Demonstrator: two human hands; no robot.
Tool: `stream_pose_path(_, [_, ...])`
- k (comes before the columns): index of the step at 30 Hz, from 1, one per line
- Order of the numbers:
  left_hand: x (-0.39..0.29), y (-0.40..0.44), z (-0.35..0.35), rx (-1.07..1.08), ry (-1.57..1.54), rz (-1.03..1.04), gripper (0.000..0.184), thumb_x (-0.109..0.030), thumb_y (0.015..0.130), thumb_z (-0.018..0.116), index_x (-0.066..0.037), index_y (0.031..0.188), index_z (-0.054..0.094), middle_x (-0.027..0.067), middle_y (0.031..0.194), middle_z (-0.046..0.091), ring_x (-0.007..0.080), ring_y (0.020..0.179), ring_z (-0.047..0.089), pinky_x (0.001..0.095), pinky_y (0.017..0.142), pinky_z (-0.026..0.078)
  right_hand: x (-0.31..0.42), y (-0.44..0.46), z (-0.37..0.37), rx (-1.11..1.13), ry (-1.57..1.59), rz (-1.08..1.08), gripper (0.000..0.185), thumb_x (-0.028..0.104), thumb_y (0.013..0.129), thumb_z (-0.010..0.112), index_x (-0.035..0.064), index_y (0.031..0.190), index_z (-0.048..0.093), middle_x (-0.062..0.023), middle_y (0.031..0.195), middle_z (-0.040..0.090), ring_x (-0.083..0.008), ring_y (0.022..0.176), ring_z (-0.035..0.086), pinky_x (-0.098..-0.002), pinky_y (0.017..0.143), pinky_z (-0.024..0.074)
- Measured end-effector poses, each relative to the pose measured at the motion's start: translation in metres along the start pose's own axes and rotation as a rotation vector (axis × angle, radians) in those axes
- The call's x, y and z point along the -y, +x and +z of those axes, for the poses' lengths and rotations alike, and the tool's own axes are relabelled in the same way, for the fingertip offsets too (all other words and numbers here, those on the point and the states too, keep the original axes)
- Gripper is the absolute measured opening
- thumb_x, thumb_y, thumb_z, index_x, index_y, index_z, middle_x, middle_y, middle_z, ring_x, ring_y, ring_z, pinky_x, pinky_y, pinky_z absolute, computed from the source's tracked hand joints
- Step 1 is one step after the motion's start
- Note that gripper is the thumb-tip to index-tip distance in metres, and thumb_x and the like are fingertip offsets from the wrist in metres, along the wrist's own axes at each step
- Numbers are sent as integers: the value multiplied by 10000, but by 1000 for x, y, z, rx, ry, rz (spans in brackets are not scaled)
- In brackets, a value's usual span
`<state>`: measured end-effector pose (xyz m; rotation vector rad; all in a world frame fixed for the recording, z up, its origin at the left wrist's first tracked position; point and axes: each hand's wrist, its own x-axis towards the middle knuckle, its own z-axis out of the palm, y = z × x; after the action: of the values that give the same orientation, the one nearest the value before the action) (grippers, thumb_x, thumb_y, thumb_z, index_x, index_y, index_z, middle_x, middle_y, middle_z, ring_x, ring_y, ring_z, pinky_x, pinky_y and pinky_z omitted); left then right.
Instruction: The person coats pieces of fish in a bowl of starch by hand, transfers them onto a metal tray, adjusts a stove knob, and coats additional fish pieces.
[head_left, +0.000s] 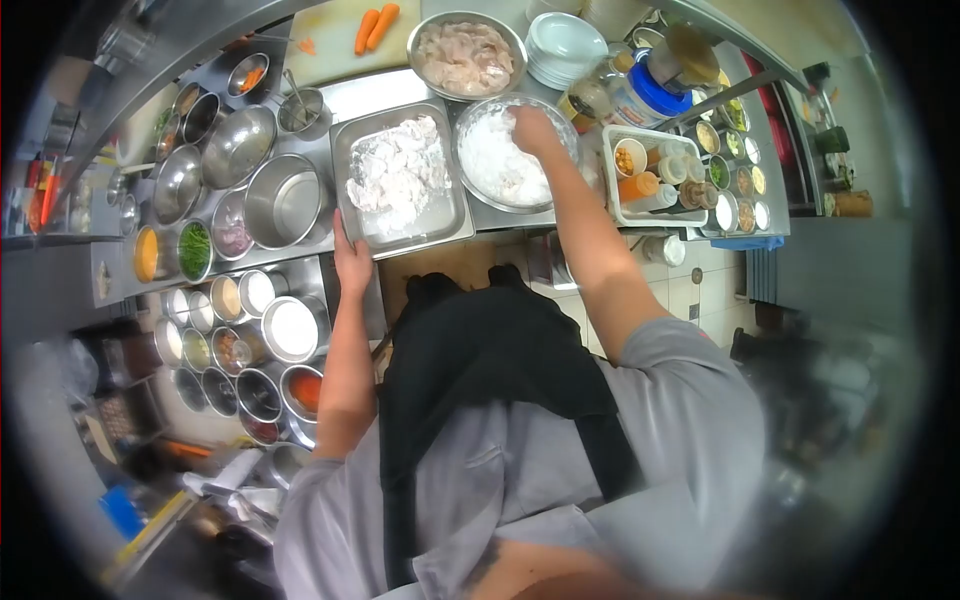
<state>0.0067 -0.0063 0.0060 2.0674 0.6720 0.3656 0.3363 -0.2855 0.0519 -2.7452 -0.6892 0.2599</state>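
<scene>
My right hand is reaching into a bowl of white powder, can't tell if it's gripping anything; my left hand is holding the metal tray by its edge. Both containers are sitting on a crowded steel counter, tiled floor showing below.

Tray between pot and powder bowl, meat bowl behind, bottle bin to the right
</scene>
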Motion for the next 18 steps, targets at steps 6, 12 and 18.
stream_pose_path(6, [-13,-2,-2,26,-50,-78,728,-27,857,451,-140,1550,260,211,1472,462,329,1282,526,338,1020,417,-16,15,-8,-30,184,-38,576,60,726,630,-5,1296,585,-251,1304,583,-367,1197,573,-394,1058,435])
stream_pose_path(12, [-7,-2,1,-5,-42,-10,727,-25,855,446,-141,1549,264,223,1477,451,340,1289,519,347,1030,412,-9,8,10,19,58,-154,603,128,728,687,27,1313,580,-236,1267,610,-365,1186,580,-407,1039,453])
stream_pose_path(18, [-5,-2,1,-47,46,44,759,-6,820,447,-119,1545,250,251,1401,513,366,1032,636,384,903,479,-17,13,11,-25,150,-106,615,176,802,663,42,1385,520,-210,1253,628,-344,1075,634,-410,932,502])
